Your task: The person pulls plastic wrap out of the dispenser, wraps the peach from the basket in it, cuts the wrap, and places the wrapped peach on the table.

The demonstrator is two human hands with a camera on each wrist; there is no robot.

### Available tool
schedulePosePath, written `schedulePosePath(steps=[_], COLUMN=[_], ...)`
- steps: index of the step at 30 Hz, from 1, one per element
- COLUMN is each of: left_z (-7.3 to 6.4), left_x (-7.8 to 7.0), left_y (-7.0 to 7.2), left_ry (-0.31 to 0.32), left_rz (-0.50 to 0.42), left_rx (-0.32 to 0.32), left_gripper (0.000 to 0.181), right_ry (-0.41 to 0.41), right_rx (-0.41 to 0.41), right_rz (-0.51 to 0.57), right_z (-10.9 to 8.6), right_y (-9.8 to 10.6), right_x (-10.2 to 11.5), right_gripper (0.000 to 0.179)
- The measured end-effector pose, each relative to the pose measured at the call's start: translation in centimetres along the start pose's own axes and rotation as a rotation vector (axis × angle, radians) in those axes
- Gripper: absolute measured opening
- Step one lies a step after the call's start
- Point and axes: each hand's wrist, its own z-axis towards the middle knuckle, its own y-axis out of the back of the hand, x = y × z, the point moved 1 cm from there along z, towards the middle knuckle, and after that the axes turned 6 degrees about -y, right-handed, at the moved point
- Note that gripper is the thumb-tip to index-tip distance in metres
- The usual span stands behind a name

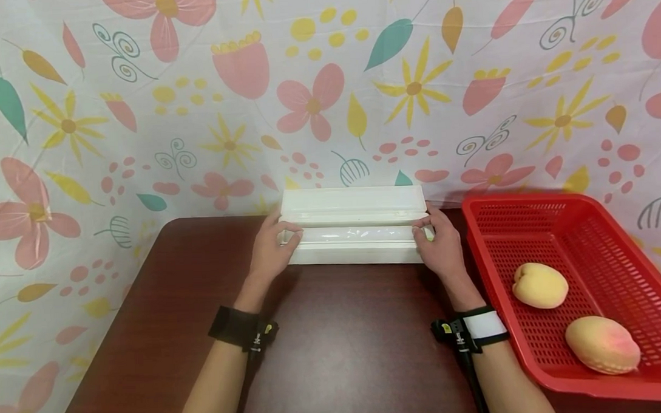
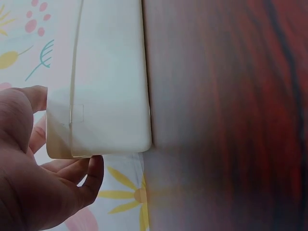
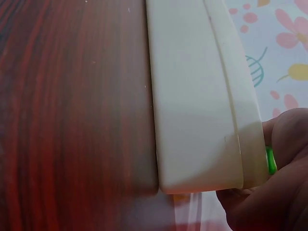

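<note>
A long white cling film dispenser (image 1: 359, 254) lies near the back edge of the table, its lid (image 1: 353, 201) raised toward the wall. Shiny clear film (image 1: 359, 233) shows along the opening. My left hand (image 1: 272, 248) grips the dispenser's left end, thumb over the top and fingers at the end. At the right end my right hand (image 1: 440, 242) holds it in the same way. The left wrist view shows the dispenser's smooth front (image 2: 113, 86) with fingers curled by its corner. A small green piece (image 3: 271, 161) peeks out beside the right hand; part of it is hidden.
To the right stands a red plastic basket (image 1: 524, 358) with two yellow-pink, peach-like fruits (image 1: 541, 285) in it. The dark brown table (image 1: 362, 345) stretches in front of the dispenser. Behind hangs a flower-patterned cloth (image 1: 313, 104). Cameras on straps (image 1: 233, 327) sit at both wrists.
</note>
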Motion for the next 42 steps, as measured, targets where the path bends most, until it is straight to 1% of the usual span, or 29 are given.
schedulePosePath(steps=[6,13,19,26,30,35,42], left_z=[0.07,-0.08,-0.1,0.01,0.0,0.03,0.01], left_x=[0.13,0.07,0.16,0.32,0.37,0.33,0.21], left_y=[-0.1,-0.11,-0.02,0.05,0.13,0.19,0.29], left_ry=[-0.014,0.003,-0.018,-0.042,-0.026,-0.027,-0.032], left_rz=[-0.017,-0.02,-0.021,-0.023,-0.024,-0.028,-0.054], left_rx=[-0.016,0.001,-0.001,0.003,0.011,0.012,-0.001], left_gripper=[0.016,0.019,0.016,0.015,0.018,0.017,0.016], right_ry=[0.015,0.028,0.033,0.023,0.006,-0.003,0.016], right_rx=[0.007,0.002,0.012,0.032,0.042,0.051,0.053], right_rz=[-0.001,-0.01,-0.014,-0.017,-0.031,-0.043,-0.04], right_z=[-0.05,-0.08,-0.05,-0.15,-0.2,-0.23,-0.22], right_y=[-0.04,-0.11,-0.16,-0.03,0.05,0.17,0.02], right_x=[-0.01,-0.13,-0.22,0.07,0.23,0.36,0.24], right_gripper=[0.008,0.008,0.008,0.007,0.009,0.009,0.007])
